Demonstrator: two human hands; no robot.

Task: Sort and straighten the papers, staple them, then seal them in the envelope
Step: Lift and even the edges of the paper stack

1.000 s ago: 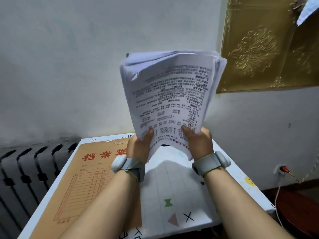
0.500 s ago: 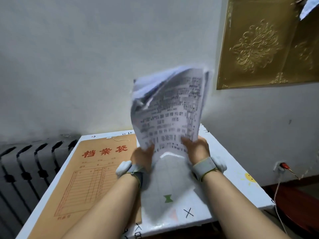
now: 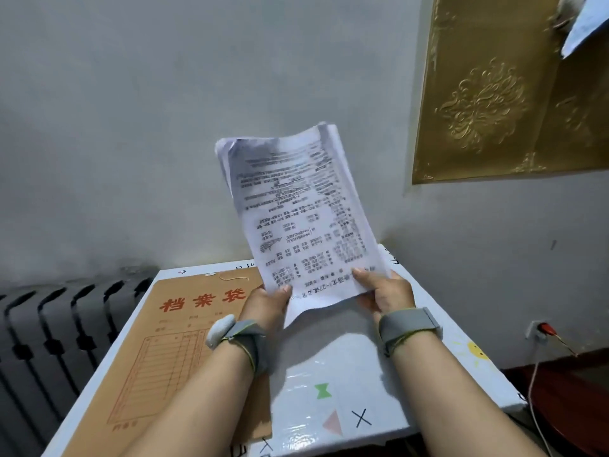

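Observation:
A stack of printed white papers (image 3: pixel 296 212) stands nearly upright above the table, its text upside down to me and its top leaning left. My left hand (image 3: pixel 267 303) grips the stack's lower left corner and my right hand (image 3: pixel 384 291) grips its lower right edge. The bottom edge hangs just above the white table (image 3: pixel 356 367). A brown envelope (image 3: pixel 171 344) with red characters and a printed form lies flat on the table's left half, partly under my left forearm. No stapler is in view.
A dark radiator (image 3: pixel 49 328) stands left of the table against the wall. A gold embossed panel (image 3: pixel 504 90) hangs at the upper right. A wall socket with a red plug (image 3: pixel 543 328) and a white cable are at the right.
The stack came down from high in front of the wall toward the table, was shaken, and now looks flatter and more squared. Both hands kept their grip on its bottom edge.

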